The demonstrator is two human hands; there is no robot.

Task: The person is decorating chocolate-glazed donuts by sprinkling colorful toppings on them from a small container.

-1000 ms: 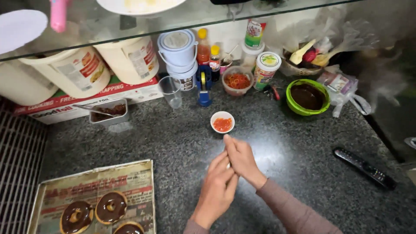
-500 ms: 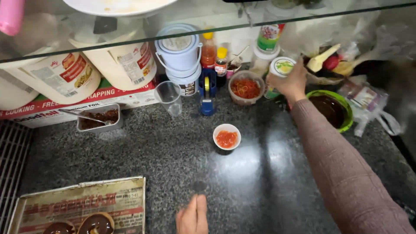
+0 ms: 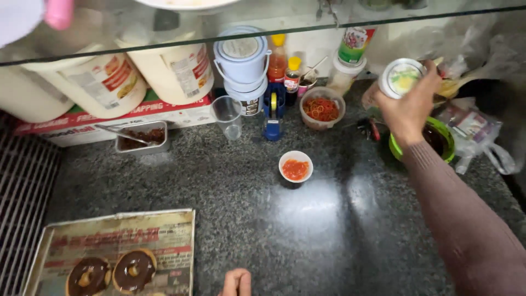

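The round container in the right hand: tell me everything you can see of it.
The round container is a small white tub or jar with a pale rim; its flat round top, facing the camera, has a green and yellow printed label. It looks like plastic. The right hand grips it from the side and below, lifted off the counter near the back, above the green bowl. Its body is mostly hidden.

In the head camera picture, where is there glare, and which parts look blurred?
Head view: a bright patch of glare lies on the dark speckled stone counter, below the small white bowl of red sauce; the right hand around the round white-lidded jar is slightly motion-blurred; the glass shelf reflects hazily.
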